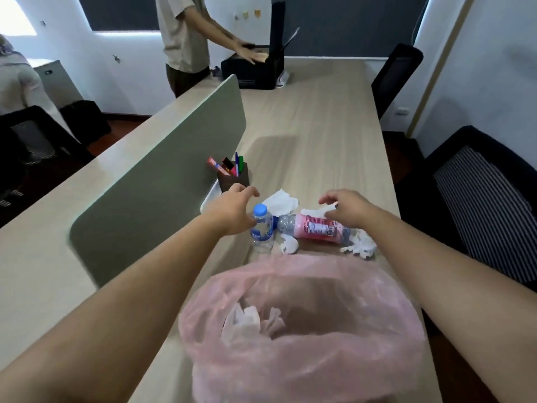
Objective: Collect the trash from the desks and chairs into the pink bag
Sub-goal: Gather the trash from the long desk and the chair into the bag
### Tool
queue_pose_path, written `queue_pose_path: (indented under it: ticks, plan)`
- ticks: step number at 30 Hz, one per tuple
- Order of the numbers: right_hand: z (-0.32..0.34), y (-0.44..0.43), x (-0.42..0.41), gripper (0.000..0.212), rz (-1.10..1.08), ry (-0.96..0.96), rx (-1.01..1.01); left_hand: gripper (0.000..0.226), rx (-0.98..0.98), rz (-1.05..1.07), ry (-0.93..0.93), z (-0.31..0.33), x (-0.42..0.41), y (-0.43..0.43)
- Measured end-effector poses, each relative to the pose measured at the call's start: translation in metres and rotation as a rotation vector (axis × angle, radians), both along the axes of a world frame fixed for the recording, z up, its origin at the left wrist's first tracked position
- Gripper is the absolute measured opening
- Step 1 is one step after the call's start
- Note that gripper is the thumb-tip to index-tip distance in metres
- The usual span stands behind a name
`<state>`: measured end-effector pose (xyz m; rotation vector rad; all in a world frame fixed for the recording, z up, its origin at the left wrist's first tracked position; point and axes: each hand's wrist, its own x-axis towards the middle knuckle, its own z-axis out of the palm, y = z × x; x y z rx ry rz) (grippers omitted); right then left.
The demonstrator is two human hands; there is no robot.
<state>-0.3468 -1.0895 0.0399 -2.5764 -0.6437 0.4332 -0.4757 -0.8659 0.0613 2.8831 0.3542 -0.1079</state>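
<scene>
The pink bag (pixel 302 330) already held some tissues, while the open left hand (pixel 232 213) and open right hand (pixel 345 210) reached toward two plastic bottles (pixel 313 228) and crumpled tissues (pixel 280 202) left on the desk (pixel 319 126).

**Plastic, paper and wood grain**

Nearest the wrists, the pink bag (pixel 302 324) is thin, translucent, crinkled plastic film. Beside the left hand (pixel 232 210) stands a clear glossy plastic bottle (pixel 262 228). Under the right hand (pixel 348 209), crumpled paper tissues (pixel 280 202) lie on the matt wood-grain desk (pixel 313 135).

Two bottles (pixel 262 226) (pixel 312 229) lying on desk (pixel 313 135); four tissues (pixel 281 202) (pixel 316 212) (pixel 290 246) (pixel 360 247) sitting around them; one pink bag (pixel 302 330) standing open; one pen holder (pixel 234 177); three chairs (pixel 396 74) (pixel 479 199) (pixel 35 141) showing.
</scene>
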Motion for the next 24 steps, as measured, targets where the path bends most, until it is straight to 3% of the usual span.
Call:
queue_pose_path:
  ticks: [3, 6, 10, 16, 24]
  plan:
    - [-0.035, 0.015, 0.022, 0.058, 0.105, -0.014, -0.253, 0.071, 0.018, -0.065, 0.106, -0.028, 0.034, 0.007]
    - [-0.073, 0.024, 0.039, 0.072, 0.148, -0.033, -0.434, 0.059, 0.024, -0.111, 0.129, -0.054, 0.052, 0.012]
    - [-0.105, 0.025, 0.040, 0.073, 0.156, -0.174, -0.589, 0.045, -0.012, -0.137, 0.066, -0.068, 0.059, 0.014]
    - [-0.099, 0.029, 0.040, 0.061, 0.129, -0.255, -0.536, 0.033, -0.065, -0.089, -0.033, -0.052, 0.054, 0.012]
    - [0.033, -0.024, 0.023, 0.044, 0.044, -0.029, -0.155, 0.028, -0.228, 0.012, -0.325, 0.062, 0.016, -0.003]
